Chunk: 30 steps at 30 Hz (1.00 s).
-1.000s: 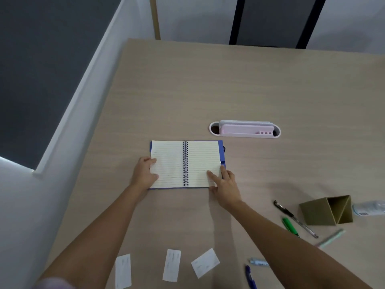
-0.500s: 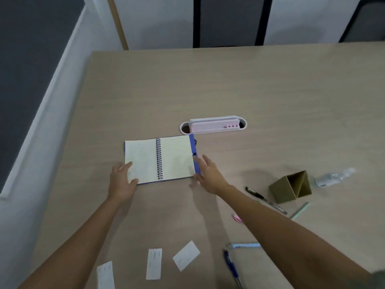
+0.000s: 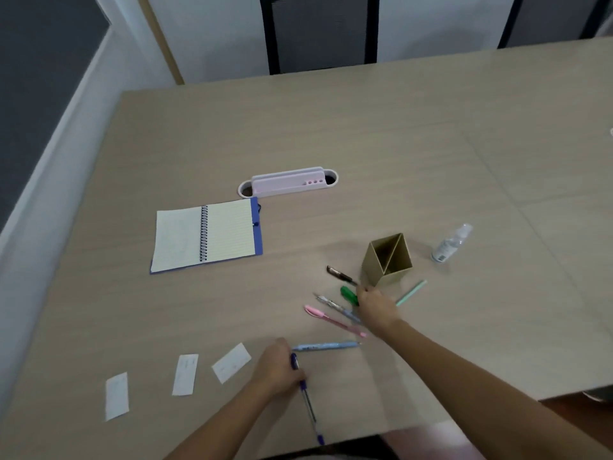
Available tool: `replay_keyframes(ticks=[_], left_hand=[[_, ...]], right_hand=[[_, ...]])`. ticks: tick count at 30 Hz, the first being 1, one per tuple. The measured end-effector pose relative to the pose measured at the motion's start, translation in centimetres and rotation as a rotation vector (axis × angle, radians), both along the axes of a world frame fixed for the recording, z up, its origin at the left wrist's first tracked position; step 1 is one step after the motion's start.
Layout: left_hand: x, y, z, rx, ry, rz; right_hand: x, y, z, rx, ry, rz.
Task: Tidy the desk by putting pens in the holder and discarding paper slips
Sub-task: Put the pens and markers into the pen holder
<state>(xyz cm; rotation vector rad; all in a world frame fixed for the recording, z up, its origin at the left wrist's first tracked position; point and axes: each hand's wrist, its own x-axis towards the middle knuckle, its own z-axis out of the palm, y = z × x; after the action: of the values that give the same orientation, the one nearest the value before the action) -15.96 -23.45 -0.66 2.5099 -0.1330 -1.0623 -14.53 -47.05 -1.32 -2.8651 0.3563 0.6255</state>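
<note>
The olive triangular pen holder point(image 3: 386, 258) stands right of centre. My right hand point(image 3: 376, 307) is just in front of it, its fingertips closed on the near end of a black pen point(image 3: 340, 276), next to a green marker point(image 3: 348, 294). A grey pen point(image 3: 333, 305), a pink pen point(image 3: 328, 319) and a light blue pen point(image 3: 326, 346) lie flat to its left, and a mint pen point(image 3: 411, 292) to its right. My left hand point(image 3: 277, 368) is curled around a dark blue pen point(image 3: 308, 405) near the front edge. Three white paper slips point(image 3: 185, 374) lie to the left.
An open spiral notebook point(image 3: 205, 235) lies at centre left. Behind it a pink desk organiser point(image 3: 288, 184) sits in a cable slot. A small clear spray bottle point(image 3: 451, 242) lies right of the holder. The desk's front edge runs just behind my forearms.
Both hands have left the notebook. The right hand moved right onto the pens by the holder, and the left hand moved back onto the dark blue pen. The view shifted right.
</note>
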Motion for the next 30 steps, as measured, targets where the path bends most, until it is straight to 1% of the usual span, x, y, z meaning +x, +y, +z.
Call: replay_keyframes(ticks=[2, 3, 5, 6, 7, 8, 10, 11, 12, 14, 16, 18, 20, 23, 25, 26, 28, 29, 30], left_hand=[[-0.2, -1.2, 0.5, 0.078, -0.009, 0.024], [-0.1, -1.4, 1.0, 0.121, 0.004, 0.023], [0.3, -1.5, 2.6, 0.179, 0.012, 0.019], [0.7, -1.4, 3.5, 0.157, -0.014, 0.052], [1.3, -1.3, 4.6, 0.075, -0.063, 0.124], [2.0, -1.5, 5.8, -0.063, -0.114, 0.222], [3.6, -3.1, 8.8, -0.415, -0.210, 0.395], [4.6, -4.5, 10.4, -0.550, -0.286, 0.425], [5.5, -6.3, 11.8, -0.643, -0.366, 0.417], [7.0, -10.4, 13.6, -0.715, -0.492, 0.348], [8.0, -14.3, 14.1, -0.694, -0.562, 0.264], [8.7, -17.1, 13.4, -0.593, -0.619, 0.146], [9.2, -18.7, 12.4, -0.459, -0.655, 0.031], [9.3, -19.9, 10.7, -0.245, -0.651, -0.132], [9.4, -20.1, 9.6, -0.169, -0.624, -0.194], [9.5, -20.0, 9.1, -0.183, -0.609, -0.201], [9.3, -19.1, 8.4, -0.320, -0.585, -0.161], [9.1, -18.2, 8.0, -0.405, -0.584, -0.114], [8.9, -17.1, 7.5, -0.456, -0.609, -0.054]], right_hand=[[-0.1, 0.1, 1.1, 0.042, -0.040, 0.043], [-0.2, 0.1, 2.2, 0.086, -0.091, 0.075], [-0.7, -0.3, 4.7, 0.264, -0.282, 0.128], [-1.1, -1.0, 6.3, 0.390, -0.398, 0.123], [-1.6, -2.1, 7.9, 0.510, -0.510, 0.081], [-2.1, -3.6, 9.5, 0.608, -0.622, 0.001], [-2.9, -7.2, 11.7, 0.723, -0.829, -0.217], [-3.1, -9.1, 12.2, 0.756, -0.900, -0.330], [-3.0, -10.8, 12.3, 0.778, -0.931, -0.427], [-2.6, -13.1, 11.2, 0.799, -0.877, -0.528], [-2.2, -13.7, 9.7, 0.790, -0.767, -0.517], [-1.7, -13.3, 8.1, 0.732, -0.699, -0.451], [-1.2, -12.6, 6.7, 0.659, -0.671, -0.382], [-0.8, -11.7, 5.1, 0.623, -0.618, -0.368], [-0.7, -11.5, 4.8, 0.632, -0.589, -0.373], [-0.8, -11.5, 4.8, 0.653, -0.582, -0.373], [-1.5, -11.3, 4.8, 0.727, -0.608, -0.405], [-2.2, -11.2, 4.7, 0.733, -0.664, -0.433], [-3.2, -11.1, 4.3, 0.696, -0.749, -0.448]])
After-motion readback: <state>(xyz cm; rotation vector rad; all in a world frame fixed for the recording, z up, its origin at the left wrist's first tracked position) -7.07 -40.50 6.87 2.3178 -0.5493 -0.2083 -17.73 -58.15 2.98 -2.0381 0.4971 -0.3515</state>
